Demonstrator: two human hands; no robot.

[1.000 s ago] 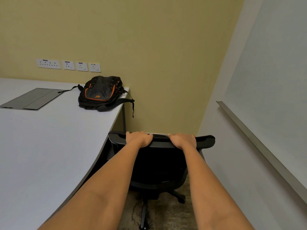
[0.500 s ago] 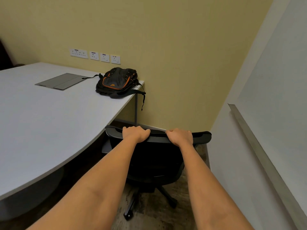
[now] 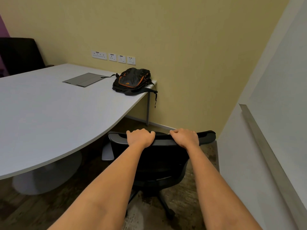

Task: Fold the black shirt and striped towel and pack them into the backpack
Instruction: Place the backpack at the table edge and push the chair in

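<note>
Rolling the office chair (image 3: 166, 156) back from the table (image 3: 58, 113) and backpack (image 3: 131, 81), left hand (image 3: 141, 138) and right hand (image 3: 185, 138) in closed grip on its top rail. Clearing room, probably; folding not begun.

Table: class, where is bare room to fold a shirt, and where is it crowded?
The table is bare from its curved edge to the grey hatch and backpack. Only the far right corner, under the backpack, is crowded.
</note>
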